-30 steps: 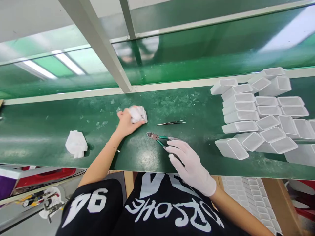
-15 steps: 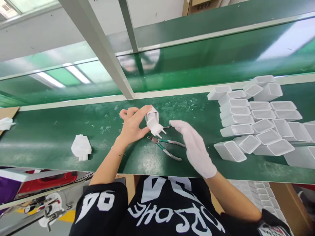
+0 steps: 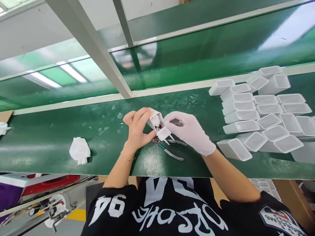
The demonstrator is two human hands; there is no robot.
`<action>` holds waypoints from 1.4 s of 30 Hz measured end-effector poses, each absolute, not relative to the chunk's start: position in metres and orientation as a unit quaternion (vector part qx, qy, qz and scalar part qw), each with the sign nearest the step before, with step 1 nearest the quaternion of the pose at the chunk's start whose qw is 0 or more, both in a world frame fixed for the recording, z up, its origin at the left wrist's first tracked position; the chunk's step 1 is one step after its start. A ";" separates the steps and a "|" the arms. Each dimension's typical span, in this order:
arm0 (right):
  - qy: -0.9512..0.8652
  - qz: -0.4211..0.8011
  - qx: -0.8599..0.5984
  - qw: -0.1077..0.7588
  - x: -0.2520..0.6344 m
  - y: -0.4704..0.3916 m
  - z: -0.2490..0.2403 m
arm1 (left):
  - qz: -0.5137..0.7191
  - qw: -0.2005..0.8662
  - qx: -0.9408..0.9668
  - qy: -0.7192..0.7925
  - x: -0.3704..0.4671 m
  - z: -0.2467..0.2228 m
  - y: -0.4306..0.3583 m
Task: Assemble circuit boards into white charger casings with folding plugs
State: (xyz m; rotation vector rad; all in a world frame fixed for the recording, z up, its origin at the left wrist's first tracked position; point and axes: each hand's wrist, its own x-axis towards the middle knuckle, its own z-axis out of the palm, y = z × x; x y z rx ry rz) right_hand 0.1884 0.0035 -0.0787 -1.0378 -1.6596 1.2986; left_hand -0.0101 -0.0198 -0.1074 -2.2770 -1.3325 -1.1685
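Observation:
My bare left hand (image 3: 138,128) grips a white rectangular housing (image 3: 153,118) whose open end faces right and toward me. Small wires and dark parts show inside it. A white end piece with two prongs (image 3: 164,133) hangs at the opening. My right hand (image 3: 189,131), in a white glove, is closed at the housing's right edge, thumb and fingertips together; whatever they pinch is too small to make out. Just below the housing, pliers with green and grey handles (image 3: 169,152) lie on the green table (image 3: 108,157), their jaws partly behind the end piece.
Several translucent white open boxes (image 3: 243,106) lie close together on the table's right side. A crumpled white piece (image 3: 80,150) rests at the left. A pale metal post (image 3: 98,46) rises behind the table's back rail.
My right hand has moved left and up to the housing, and its fingers have closed. The housing is turned, so its inside wires now show. The end piece has tilted away from the opening.

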 end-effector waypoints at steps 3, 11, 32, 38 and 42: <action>-0.695 0.458 -0.417 0.365 0.190 0.002 -0.083 | -0.404 0.138 -0.785 -0.449 -0.010 -0.110 -0.020; -0.754 0.337 -0.413 0.383 0.189 0.000 -0.098 | -0.375 0.149 -0.802 -0.440 -0.006 -0.111 -0.022; -0.664 0.437 -0.389 0.465 0.200 0.000 -0.084 | -0.389 0.084 -0.806 -0.439 0.003 -0.110 -0.025; -0.595 0.621 -0.405 0.310 0.189 -0.001 -0.081 | -0.395 0.093 -0.828 -0.388 0.005 -0.111 -0.025; -0.610 0.630 -0.380 0.296 0.189 -0.002 -0.084 | -0.400 0.078 -0.832 -0.377 0.009 -0.112 -0.025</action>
